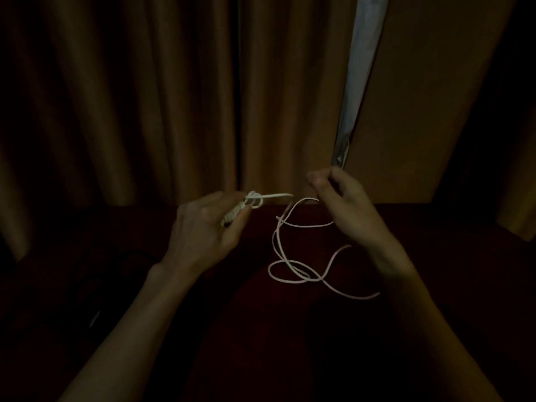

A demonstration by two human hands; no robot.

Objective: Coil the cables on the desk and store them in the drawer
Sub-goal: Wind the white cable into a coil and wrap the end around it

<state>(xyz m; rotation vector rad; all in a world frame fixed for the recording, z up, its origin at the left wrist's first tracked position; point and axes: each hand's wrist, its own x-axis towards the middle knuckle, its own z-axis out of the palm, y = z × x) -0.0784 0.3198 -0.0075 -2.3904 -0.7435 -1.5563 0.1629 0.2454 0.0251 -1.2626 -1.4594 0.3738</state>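
A thin white cable [290, 274] lies in loose loops on the dark red desk [261, 329]. My left hand [203, 230] is shut on a small wound bundle of the same cable [232, 217], and a short stretch sticks out to the right of it. My right hand [345, 207] is raised a little to the right, fingers curled, pinching the cable where it rises from the loops. The room is very dark. No drawer shows.
Brown curtains [145, 97] hang behind the desk's far edge, with a pale gap [356, 82] between them. On the left of the desk lies a dark cable or object [95, 285], barely visible.
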